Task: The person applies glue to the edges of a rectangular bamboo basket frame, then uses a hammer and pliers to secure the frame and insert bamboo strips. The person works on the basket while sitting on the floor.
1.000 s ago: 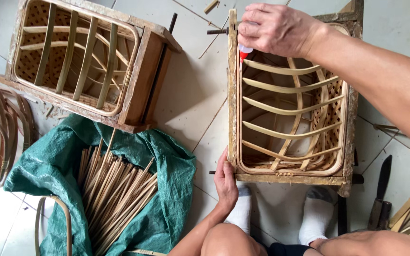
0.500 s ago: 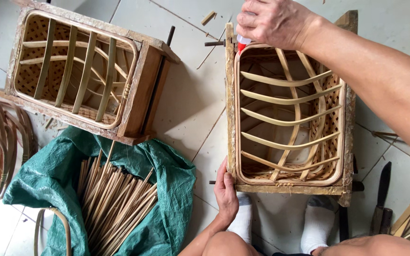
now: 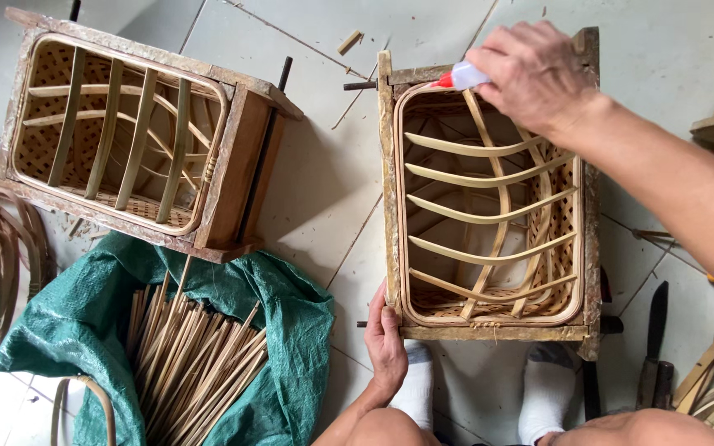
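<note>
Quick headcount from above: two frames, two hands, one bottle

Two wooden frames with woven baskets inside, one on the left [image 3: 138, 140] and one on the right [image 3: 489, 202]. Two hands: left hand [image 3: 386, 347] on the near corner of the right frame, right hand [image 3: 535, 74] at its far edge holding the one small glue bottle [image 3: 459, 78]. One green sack [image 3: 291, 330] with a bundle of bamboo sticks [image 3: 196, 367], too many to count. Two white socks [image 3: 551, 400]. One knife [image 3: 654, 347] on the tiles. Right basket has five crosswise ribs.

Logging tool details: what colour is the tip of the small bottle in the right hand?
Red, on a white bottle held by the right hand; head view.
</note>
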